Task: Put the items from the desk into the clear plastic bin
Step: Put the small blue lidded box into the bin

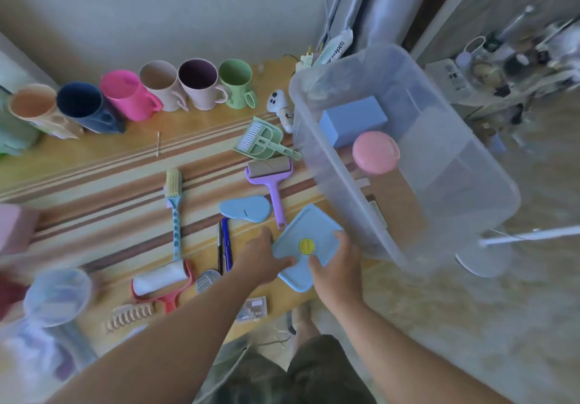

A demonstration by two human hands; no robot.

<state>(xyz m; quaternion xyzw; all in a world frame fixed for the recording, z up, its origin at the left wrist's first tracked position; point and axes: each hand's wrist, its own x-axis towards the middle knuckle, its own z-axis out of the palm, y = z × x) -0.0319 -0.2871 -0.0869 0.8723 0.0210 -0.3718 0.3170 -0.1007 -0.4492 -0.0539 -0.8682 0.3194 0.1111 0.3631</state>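
Note:
A light blue square lid [309, 231] with a yellow sticker lies at the desk's front right edge. My left hand [262, 257] grips its left side and my right hand [334, 270] grips its near right corner. The clear plastic bin [470, 215] stands just right of the lid, overhanging the desk, and holds a blue block [353, 119] and a round pink thing [376, 151]. On the desk lie a purple lint roller [271, 177], a blue oval piece [244, 209], a green dustpan set [262, 138], two pens [223, 246] and a brush [174, 209].
A row of coloured mugs [131, 94] lines the back of the desk by the wall. A red lint roller [163, 281], a hair claw [128, 315], a small clear box [252, 309] and a clear cup [58, 297] sit near the front edge. A cluttered shelf [502, 67] stands at the right.

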